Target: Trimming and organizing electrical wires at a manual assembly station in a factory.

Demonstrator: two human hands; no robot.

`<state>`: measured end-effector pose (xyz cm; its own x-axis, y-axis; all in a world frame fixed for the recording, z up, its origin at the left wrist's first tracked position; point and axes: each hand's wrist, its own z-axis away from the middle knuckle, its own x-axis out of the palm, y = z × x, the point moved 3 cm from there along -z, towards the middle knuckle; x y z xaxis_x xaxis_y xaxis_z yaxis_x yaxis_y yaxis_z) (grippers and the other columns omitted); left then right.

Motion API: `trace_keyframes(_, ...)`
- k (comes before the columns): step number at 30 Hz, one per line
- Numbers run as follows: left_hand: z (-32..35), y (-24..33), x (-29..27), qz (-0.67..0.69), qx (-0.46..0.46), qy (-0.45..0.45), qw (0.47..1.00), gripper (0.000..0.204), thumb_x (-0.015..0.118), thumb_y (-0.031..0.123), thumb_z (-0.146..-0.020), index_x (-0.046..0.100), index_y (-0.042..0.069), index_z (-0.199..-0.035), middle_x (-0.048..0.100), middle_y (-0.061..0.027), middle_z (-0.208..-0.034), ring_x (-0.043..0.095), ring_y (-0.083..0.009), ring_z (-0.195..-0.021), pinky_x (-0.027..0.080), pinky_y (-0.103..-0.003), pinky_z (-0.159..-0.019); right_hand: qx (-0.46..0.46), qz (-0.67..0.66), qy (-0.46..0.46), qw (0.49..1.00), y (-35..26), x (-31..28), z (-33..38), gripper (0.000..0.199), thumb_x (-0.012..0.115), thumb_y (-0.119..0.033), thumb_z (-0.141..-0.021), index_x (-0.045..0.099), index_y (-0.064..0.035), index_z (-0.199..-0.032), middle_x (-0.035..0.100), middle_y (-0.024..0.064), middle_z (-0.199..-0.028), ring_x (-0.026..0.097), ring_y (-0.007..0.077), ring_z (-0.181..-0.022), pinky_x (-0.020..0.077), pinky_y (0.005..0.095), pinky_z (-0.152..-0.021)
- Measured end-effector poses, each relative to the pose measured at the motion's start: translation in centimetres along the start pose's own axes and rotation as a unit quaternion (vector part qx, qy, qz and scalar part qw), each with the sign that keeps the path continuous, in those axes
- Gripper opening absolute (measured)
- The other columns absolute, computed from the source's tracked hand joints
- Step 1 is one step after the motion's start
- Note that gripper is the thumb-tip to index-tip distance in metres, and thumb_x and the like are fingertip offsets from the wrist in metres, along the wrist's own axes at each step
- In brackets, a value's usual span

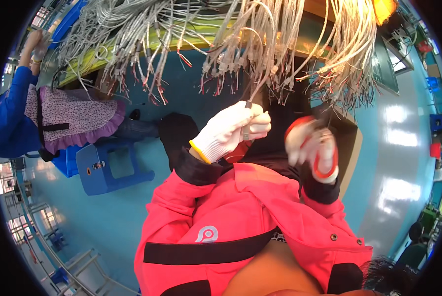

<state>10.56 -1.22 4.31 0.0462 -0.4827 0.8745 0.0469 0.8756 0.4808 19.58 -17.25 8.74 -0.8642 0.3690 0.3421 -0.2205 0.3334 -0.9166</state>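
My left hand, in a white knit glove with a yellow cuff, is closed on a cable near its lower end. A short black piece shows on the cable just above my fingers. To the right, my right hand is closed round the red handles of scissors; motion blurs it. Their dark blades point up toward the hanging wires, and I cannot tell whether they touch any. Thick bundles of clear-jacketed cables hang above both hands, with stripped red, black and white wire ends at the bottom.
A yellow-green bench edge runs under the cables. At left, a person in blue sleeves and a patterned apron works beside a blue plastic stool. A cardboard box stands right of my right hand. Metal racks stand at lower left.
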Motion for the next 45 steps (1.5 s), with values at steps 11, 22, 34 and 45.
trace_keyframes(11,-1.3,-1.0,2.1,-0.027,0.029,0.098,0.994,0.019,0.057,0.023,-0.085,0.045,0.010,-0.080,0.041,-0.0009,-0.079,0.042,-0.0120,-0.073,0.041,-0.030,-0.078,0.379,-0.107,-0.058,0.917,3.8,2.0,4.2,0.045,0.029,-0.045,-0.095,0.045,-0.0085,-0.074,0.053,0.0058,-0.064,0.047,0.0135,-0.043,0.0335,0.0221,-0.041)
trace_keyframes(22,-0.7,-1.2,2.0,-0.043,0.062,0.139,0.987,0.022,0.058,0.023,-0.086,0.049,0.004,-0.092,0.051,-0.0076,-0.091,0.050,-0.0165,-0.082,0.043,-0.036,-0.086,0.367,-0.140,-0.055,0.918,5.1,1.7,4.3,0.065,0.029,-0.060,-0.090,0.052,-0.0058,-0.063,0.053,0.0060,-0.059,0.047,0.0120,-0.041,0.0318,0.0209,-0.039)
trace_keyframes(34,-1.0,-3.3,1.7,-0.035,0.062,0.085,0.994,0.030,0.056,0.032,-0.088,0.046,0.005,-0.080,0.044,-0.0047,-0.077,0.044,-0.0166,-0.074,0.039,-0.031,-0.072,0.302,-0.091,-0.011,0.949,6.2,2.0,4.5,0.058,0.042,-0.054,-0.089,0.047,-0.0032,-0.061,0.046,0.0050,-0.050,0.044,0.0115,-0.037,0.0333,0.0230,-0.038)
trace_keyframes(45,-0.8,-3.7,1.2,-0.176,0.192,0.260,0.930,0.045,0.040,0.041,-0.095,0.052,0.001,-0.078,0.057,-0.0080,-0.062,0.056,-0.0145,-0.048,0.046,-0.025,-0.044,0.264,-0.081,-0.020,0.961,6.2,3.5,4.3,0.061,0.039,-0.057,-0.089,0.046,-0.0028,-0.061,0.049,0.0076,-0.055,0.048,0.0151,-0.043,0.0376,0.0248,-0.043)
